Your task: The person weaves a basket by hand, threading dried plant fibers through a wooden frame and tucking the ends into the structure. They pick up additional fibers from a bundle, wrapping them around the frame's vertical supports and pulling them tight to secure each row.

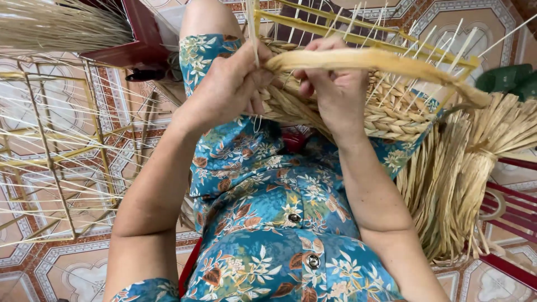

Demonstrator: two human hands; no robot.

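Presently, in the head view, a weaving step is judged to be in hand: a flat, pale straw strand (369, 60) is being worked into the half-woven basket (391, 114) resting on the lap, just beyond both hands. The left hand (226, 89) is closed, its fingers curled and pressed against the braided edge, with a thin upright stake (253, 28) apparently pinched at the thumb. The right hand (334, 84) is closed over the near end of the strand, fingers folded down onto the braided rows. The two hands are held close together, nearly touching.

The next move is judged to call for the strand to be drawn taut and passed between the wire stakes (425, 53) beyond the right hand, with the woven rows kept pressed down.

A bundle of loose straw (458, 184) hangs to the right of the right forearm; an unwoven wire frame (56, 162) stands left of the left arm.

Fingertips of both hands are hidden, so the exact grip cannot be confirmed. The basket's far side is cut off at the upper edge, and its base is covered by the hands.
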